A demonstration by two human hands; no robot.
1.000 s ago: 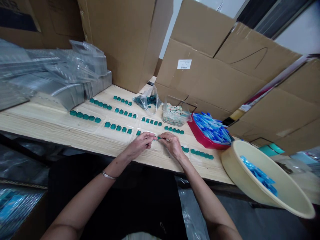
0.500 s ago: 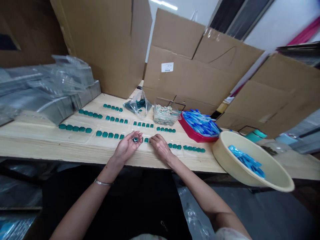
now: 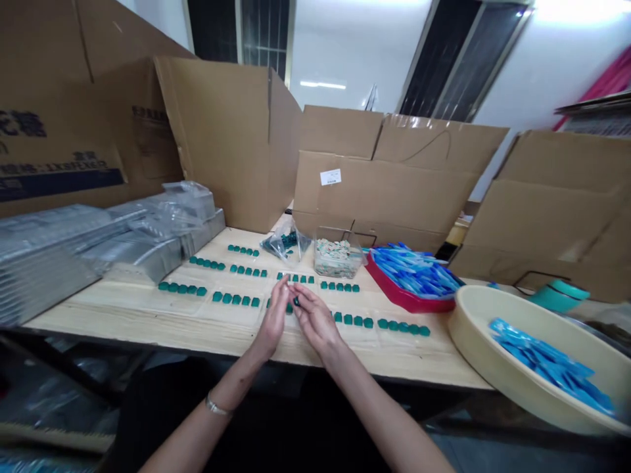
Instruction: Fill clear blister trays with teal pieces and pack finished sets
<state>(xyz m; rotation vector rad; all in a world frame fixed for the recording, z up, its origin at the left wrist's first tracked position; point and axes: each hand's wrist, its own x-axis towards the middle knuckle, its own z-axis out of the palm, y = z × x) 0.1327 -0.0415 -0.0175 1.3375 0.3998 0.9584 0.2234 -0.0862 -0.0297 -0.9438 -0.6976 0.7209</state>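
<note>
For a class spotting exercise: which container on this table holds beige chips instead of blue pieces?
The clear plastic tub, standing between the bagged teal pieces and the red tray. The tray and the cream basin both hold blue pieces.

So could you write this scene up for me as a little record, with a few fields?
Left hand: raised, fingers upward, silver bangle on the wrist
Right hand: fingers curled at a small dark teal piece; grip unclear
On the bench: rows of teal pieces on a wooden table
Beyond: clear plastic tub, red tray of blue pieces
Right side: cream basin holding blue pieces
Backdrop: cardboard boxes
</note>
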